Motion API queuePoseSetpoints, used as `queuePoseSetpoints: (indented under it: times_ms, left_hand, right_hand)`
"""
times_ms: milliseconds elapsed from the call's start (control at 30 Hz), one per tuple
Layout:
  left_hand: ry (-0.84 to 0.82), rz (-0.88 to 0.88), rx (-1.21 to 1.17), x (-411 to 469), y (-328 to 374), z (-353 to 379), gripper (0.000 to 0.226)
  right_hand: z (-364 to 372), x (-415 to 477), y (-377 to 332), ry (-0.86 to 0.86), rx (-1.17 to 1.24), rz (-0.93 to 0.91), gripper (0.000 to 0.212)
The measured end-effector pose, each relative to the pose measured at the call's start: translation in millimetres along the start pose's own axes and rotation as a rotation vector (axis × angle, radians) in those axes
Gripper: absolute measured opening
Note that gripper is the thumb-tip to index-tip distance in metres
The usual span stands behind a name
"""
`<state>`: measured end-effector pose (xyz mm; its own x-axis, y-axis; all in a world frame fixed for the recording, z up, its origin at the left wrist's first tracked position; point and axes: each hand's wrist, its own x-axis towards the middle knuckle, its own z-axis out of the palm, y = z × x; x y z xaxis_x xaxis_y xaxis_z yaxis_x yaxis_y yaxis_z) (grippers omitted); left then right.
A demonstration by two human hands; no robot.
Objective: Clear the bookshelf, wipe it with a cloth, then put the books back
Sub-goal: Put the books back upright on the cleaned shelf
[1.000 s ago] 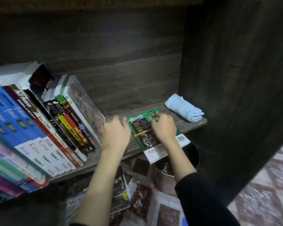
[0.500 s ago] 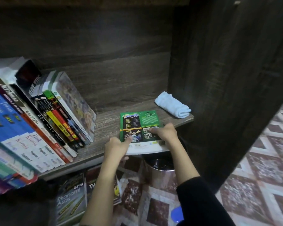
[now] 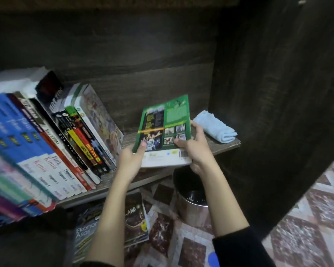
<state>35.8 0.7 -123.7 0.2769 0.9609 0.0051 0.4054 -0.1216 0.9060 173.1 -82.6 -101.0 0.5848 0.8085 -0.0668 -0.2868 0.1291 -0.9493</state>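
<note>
A thin green book (image 3: 163, 128) is tilted up off the dark wooden shelf (image 3: 226, 146), back cover towards me. My left hand (image 3: 130, 160) grips its lower left corner, thumb on the cover. My right hand (image 3: 195, 147) holds its lower right edge, fingers curled round the side. A row of books (image 3: 69, 135) leans on the left part of the shelf. A folded light blue cloth (image 3: 214, 126) lies at the shelf's right end, next to the side panel.
The cabinet's dark side panel (image 3: 274, 112) rises at the right. Below the shelf stand a metal bin (image 3: 193, 205) and two books (image 3: 112, 224) lying on the patterned floor (image 3: 316, 209).
The green book lay flat on the shelf a second ago. Both hands took its near edge and lifted it, so it now stands tilted above the shelf.
</note>
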Motion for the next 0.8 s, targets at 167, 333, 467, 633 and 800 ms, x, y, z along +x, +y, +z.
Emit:
queuePoseSetpoints:
  times_ms: [167, 333, 467, 633, 800]
  left_hand:
    - [0.243, 0.328, 0.128, -5.1, 36.1, -43.7, 0.040]
    - [0.260, 0.598, -0.087, -14.7, 67.4, -76.4, 0.058]
    - [0.385, 0.630, 0.610, -16.2, 59.3, -90.8, 0.081]
    - [0.442, 0.612, 0.764, -9.8, 42.7, -105.8, 0.082]
    - [0.503, 0.557, 0.793, -1.2, 34.5, -105.0, 0.087]
  right_hand:
    - [36.5, -7.6, 18.2, -0.011, -0.299, -0.473, 0.060]
    - [82.8, -18.7, 70.5, 0.039, -0.535, -0.698, 0.046]
    - [103.0, -19.1, 99.2, -0.101, -0.648, -0.695, 0.055]
    - [120.4, -11.6, 106.0, -0.272, -0.673, -0.533, 0.057]
    - [115.2, 10.6, 100.6, -0.479, -0.672, -0.283, 0.072]
